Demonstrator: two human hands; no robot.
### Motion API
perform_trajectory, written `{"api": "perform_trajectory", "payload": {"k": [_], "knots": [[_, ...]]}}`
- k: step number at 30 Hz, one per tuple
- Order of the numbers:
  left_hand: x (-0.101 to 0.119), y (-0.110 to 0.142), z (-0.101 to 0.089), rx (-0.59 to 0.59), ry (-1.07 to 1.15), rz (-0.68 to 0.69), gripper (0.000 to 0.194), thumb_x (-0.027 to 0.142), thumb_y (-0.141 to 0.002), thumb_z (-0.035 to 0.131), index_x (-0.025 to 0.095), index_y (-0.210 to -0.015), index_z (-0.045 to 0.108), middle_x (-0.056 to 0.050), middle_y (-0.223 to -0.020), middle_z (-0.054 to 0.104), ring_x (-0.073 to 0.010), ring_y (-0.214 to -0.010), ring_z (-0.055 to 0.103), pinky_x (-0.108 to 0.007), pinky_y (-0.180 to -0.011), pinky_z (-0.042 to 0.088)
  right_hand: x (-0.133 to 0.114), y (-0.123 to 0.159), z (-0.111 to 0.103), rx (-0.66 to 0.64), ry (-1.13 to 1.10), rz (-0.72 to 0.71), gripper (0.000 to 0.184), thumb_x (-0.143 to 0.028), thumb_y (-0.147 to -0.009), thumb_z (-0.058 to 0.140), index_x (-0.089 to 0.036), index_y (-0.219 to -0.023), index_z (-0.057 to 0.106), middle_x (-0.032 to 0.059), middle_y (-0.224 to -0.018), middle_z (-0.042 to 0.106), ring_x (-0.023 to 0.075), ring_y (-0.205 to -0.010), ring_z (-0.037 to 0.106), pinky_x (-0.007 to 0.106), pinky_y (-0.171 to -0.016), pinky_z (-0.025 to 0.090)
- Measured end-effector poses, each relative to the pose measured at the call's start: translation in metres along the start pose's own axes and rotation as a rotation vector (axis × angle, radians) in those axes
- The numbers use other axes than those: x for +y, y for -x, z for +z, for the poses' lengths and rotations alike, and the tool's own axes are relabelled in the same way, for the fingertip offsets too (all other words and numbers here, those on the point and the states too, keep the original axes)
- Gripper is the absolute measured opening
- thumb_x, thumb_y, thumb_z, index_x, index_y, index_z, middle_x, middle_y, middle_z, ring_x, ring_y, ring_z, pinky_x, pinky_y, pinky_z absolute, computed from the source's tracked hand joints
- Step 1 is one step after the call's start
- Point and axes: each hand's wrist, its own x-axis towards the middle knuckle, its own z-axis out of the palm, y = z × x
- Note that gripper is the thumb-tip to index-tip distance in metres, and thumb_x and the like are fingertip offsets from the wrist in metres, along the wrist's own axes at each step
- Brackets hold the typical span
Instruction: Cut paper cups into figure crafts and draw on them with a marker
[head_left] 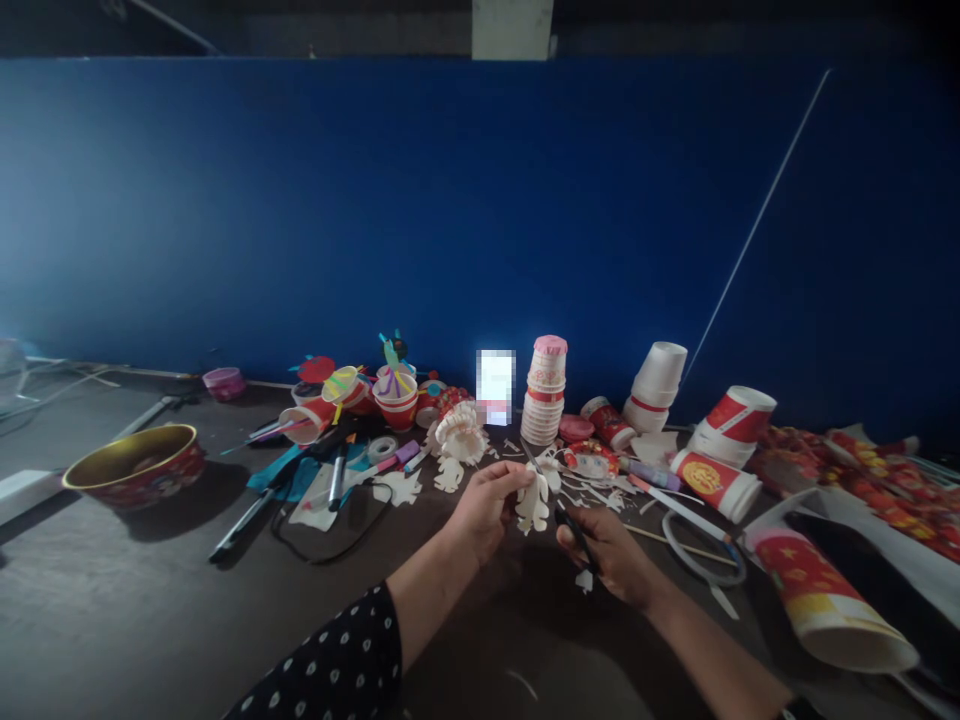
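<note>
Between the thumb and fingers of my left hand (486, 505), near the middle of the table, is a white paper cutout (533, 510) with lobed, leaf-like edges. My right hand (616, 558) is wrapped round the black handle of a pair of scissors (577, 538), just right of the cutout. How far the blades are apart cannot be made out. Small paper scraps (584, 580) lie below and beyond my hands. Behind my left hand sits a ruffled white paper piece (460, 432), with another white cutout (397, 488) lying further left.
A gold-rimmed bowl (135, 465) stands at left. Markers (337, 480) and a tape roll (383, 449) lie left of my hands. Stacked paper cups (543, 400) and a bright blurred-out screen (496, 385) stand behind. A red-and-white cup (832, 600) lies at right by a dark phone-like slab (870, 570).
</note>
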Motion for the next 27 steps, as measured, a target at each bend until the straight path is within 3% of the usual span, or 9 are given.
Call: {"api": "perform_trajectory", "payload": {"k": [8, 13, 21, 27], "knots": [[0.003, -0.003, -0.002, 0.031, -0.045, 0.018, 0.022, 0.023, -0.05, 0.07, 0.014, -0.058, 0.052, 0.006, -0.041, 0.044, -0.004, -0.033, 0.037, -0.016, -0.033, 0.025, -0.006, 0.0, -0.001, 0.012, 0.029, 0.003, 0.046, -0.06, -0.068, 0.051, -0.019, -0.053, 0.037, -0.0067, -0.046, 0.029, 0.0061, -0.043, 0.023, 0.022, -0.041, 0.016], [0.011, -0.004, -0.006, -0.005, -0.104, 0.019, 0.02, 0.022, -0.05, 0.069, 0.014, -0.058, 0.052, 0.006, -0.04, 0.045, -0.0045, -0.033, 0.038, -0.017, -0.032, 0.027, -0.009, 0.0, -0.017, 0.113, 0.035, -0.002, 0.044, -0.059, -0.068, 0.052, -0.019, -0.054, 0.039, -0.0063, -0.047, 0.032, 0.0065, -0.044, 0.027, 0.021, -0.042, 0.019], [0.014, 0.0, -0.004, -0.029, -0.132, 0.072, 0.021, 0.023, -0.052, 0.071, 0.013, -0.063, 0.056, 0.003, -0.046, 0.052, -0.0053, -0.035, 0.043, -0.016, -0.034, 0.028, -0.011, 0.005, -0.016, -0.032, 0.215, -0.046, 0.034, -0.046, -0.074, 0.052, -0.018, -0.057, 0.042, -0.0057, -0.051, 0.034, 0.007, -0.048, 0.027, 0.02, -0.044, 0.021], [0.01, 0.0, -0.002, -0.032, -0.131, 0.089, 0.022, 0.026, -0.054, 0.071, 0.013, -0.061, 0.055, 0.003, -0.046, 0.053, -0.0036, -0.035, 0.04, -0.016, -0.034, 0.025, -0.016, 0.006, -0.013, -0.026, 0.229, -0.016, 0.03, -0.042, -0.073, 0.053, -0.018, -0.057, 0.045, -0.005, -0.051, 0.037, 0.0079, -0.048, 0.03, 0.021, -0.044, 0.023]]}}
